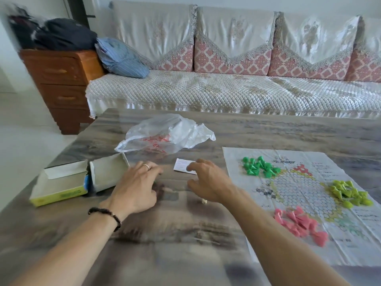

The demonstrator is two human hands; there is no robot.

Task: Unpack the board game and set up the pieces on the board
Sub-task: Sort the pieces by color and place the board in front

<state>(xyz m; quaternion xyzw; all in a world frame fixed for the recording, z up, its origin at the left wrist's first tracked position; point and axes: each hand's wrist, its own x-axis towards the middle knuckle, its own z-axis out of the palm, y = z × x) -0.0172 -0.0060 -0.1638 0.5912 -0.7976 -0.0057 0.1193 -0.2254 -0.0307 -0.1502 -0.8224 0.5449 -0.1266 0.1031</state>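
Two bare hands hover low over the table point(268, 129) in the middle of the frame. The left hand point(136, 188) has a ring and a dark bead bracelet; its fingers are loosely bent and it holds nothing that can be seen. The right hand point(208, 184) is bent like a claw, fingertips down beside a small white card point(182, 165). It may be touching the card, but the view is too blurry to be sure.

The paper game board point(305, 203) lies flat at the right of the frame. Three piles of little pieces sit on it: green pieces point(258, 167) at its top left, yellow-green pieces point(350, 194) at the right, pink pieces point(301, 225) lower down.

A tiny white die point(204, 201) peeks out under the right wrist. At the left lies the opened game box point(61, 182) with its tray point(109, 172) just beside it. A crumpled clear plastic bag point(165, 134) lies above the hands.
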